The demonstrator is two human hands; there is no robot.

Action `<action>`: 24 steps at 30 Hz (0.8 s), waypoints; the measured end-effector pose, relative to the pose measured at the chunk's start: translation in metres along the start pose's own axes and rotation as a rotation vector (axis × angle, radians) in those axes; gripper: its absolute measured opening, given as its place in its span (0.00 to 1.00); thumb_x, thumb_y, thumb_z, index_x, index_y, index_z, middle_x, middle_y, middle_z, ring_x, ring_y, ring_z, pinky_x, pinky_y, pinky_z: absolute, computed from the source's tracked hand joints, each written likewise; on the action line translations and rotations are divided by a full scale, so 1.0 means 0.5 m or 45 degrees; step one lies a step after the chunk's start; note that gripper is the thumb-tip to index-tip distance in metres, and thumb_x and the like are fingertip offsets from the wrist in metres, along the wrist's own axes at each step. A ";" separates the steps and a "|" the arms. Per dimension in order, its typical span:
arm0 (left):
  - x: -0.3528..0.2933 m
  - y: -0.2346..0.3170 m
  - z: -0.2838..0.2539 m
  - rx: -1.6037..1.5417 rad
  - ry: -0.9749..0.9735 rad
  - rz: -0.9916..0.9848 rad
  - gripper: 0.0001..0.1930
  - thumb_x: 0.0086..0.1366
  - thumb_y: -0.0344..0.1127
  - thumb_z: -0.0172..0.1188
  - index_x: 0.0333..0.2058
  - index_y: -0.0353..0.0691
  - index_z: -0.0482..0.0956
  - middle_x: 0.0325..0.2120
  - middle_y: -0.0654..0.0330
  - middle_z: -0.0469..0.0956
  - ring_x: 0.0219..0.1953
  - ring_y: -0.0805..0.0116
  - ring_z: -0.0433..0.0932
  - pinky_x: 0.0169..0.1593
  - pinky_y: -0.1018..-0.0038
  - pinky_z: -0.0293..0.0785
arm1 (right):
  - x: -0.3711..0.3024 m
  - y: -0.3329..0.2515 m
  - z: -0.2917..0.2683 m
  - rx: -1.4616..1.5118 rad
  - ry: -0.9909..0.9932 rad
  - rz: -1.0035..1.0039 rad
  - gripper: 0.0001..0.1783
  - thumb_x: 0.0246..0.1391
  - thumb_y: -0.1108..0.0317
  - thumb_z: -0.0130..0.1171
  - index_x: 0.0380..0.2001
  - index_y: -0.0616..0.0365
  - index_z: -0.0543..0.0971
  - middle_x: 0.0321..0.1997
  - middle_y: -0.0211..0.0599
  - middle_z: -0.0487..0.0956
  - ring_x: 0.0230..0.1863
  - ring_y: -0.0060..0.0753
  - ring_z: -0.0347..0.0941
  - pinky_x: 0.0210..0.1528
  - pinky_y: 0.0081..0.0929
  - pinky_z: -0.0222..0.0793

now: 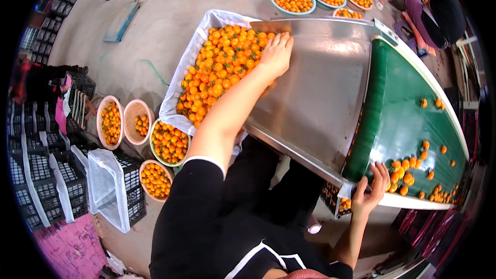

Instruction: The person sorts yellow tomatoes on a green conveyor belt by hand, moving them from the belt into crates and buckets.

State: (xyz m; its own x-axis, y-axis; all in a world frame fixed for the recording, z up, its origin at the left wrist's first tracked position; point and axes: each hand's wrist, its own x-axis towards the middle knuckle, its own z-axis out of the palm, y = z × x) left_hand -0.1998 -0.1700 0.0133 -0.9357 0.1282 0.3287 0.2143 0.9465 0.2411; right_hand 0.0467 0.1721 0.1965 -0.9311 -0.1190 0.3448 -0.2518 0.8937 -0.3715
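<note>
Apparently, the lined crate [172, 104] butts against the metal chute [315, 82] so its orange tomatoes [222, 70] sit close to the chute's end. Left hand [277, 54] lies over the fruit's edge, fingers nearly together; can't tell whether it grips any. Right hand [369, 192], fingers parted, seemingly empty, is at the green belt [403, 93] corner, perhaps for steadying, near loose tomatoes [405, 164].

Crate [189, 64] at left edge of tray [320, 82], belt [400, 98] at right
Tomatoes [227, 62] are heaped in the crate; more are gathered along the belt's near edge.
</note>
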 end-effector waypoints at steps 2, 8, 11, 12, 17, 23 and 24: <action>0.027 -0.016 0.024 0.140 0.012 0.027 0.28 0.58 0.25 0.48 0.60 0.39 0.63 0.57 0.47 0.68 0.61 0.49 0.65 0.62 0.56 0.62 | -0.006 0.006 -0.001 -0.025 0.009 0.006 0.17 0.47 0.77 0.53 0.43 0.65 0.77 0.52 0.50 0.76 0.58 0.57 0.67 0.62 0.48 0.58; -0.008 -0.097 -0.005 0.366 -0.413 -0.193 0.27 0.60 0.30 0.50 0.60 0.46 0.63 0.50 0.55 0.71 0.52 0.53 0.72 0.54 0.54 0.68 | 0.006 -0.009 -0.001 -0.011 -0.061 0.049 0.16 0.47 0.77 0.53 0.42 0.64 0.77 0.51 0.50 0.76 0.57 0.57 0.68 0.61 0.47 0.60; -0.046 -0.152 -0.031 0.377 -0.556 -0.245 0.26 0.61 0.32 0.51 0.60 0.50 0.64 0.52 0.55 0.70 0.53 0.54 0.71 0.53 0.52 0.69 | 0.002 -0.006 -0.003 0.014 -0.059 0.122 0.16 0.46 0.77 0.53 0.41 0.64 0.78 0.51 0.50 0.76 0.56 0.56 0.68 0.61 0.46 0.61; -0.056 -0.171 -0.040 0.357 -0.587 -0.273 0.26 0.62 0.33 0.51 0.60 0.52 0.64 0.52 0.55 0.70 0.54 0.54 0.71 0.52 0.52 0.70 | 0.007 -0.012 -0.004 -0.008 -0.044 0.100 0.15 0.46 0.77 0.53 0.40 0.64 0.78 0.51 0.50 0.76 0.56 0.56 0.69 0.60 0.46 0.61; -0.098 -0.223 -0.077 0.654 -0.799 -0.610 0.22 0.62 0.35 0.53 0.56 0.47 0.70 0.56 0.52 0.67 0.54 0.50 0.70 0.50 0.49 0.71 | 0.016 -0.017 -0.007 -0.041 -0.049 0.054 0.15 0.46 0.78 0.52 0.40 0.64 0.78 0.50 0.51 0.76 0.55 0.57 0.69 0.60 0.46 0.61; -0.023 -0.138 -0.015 0.122 -0.093 0.159 0.20 0.59 0.28 0.49 0.51 0.37 0.71 0.50 0.50 0.72 0.55 0.52 0.70 0.58 0.57 0.67 | 0.017 -0.014 -0.012 -0.045 -0.039 0.044 0.15 0.46 0.78 0.51 0.40 0.64 0.78 0.49 0.51 0.76 0.54 0.57 0.69 0.61 0.47 0.61; -0.026 -0.150 0.015 0.213 -0.089 0.130 0.19 0.60 0.28 0.48 0.51 0.37 0.72 0.52 0.50 0.72 0.56 0.52 0.69 0.59 0.57 0.66 | 0.015 -0.014 -0.014 -0.037 -0.051 0.044 0.15 0.46 0.77 0.51 0.39 0.64 0.78 0.49 0.51 0.77 0.54 0.57 0.69 0.61 0.47 0.61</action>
State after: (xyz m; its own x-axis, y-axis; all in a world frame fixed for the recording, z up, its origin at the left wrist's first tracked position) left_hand -0.2058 -0.2404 -0.0159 -0.9301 0.2405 0.2777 0.2649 0.9628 0.0532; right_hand 0.0430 0.1681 0.2077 -0.9490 -0.1043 0.2974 -0.2119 0.9097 -0.3572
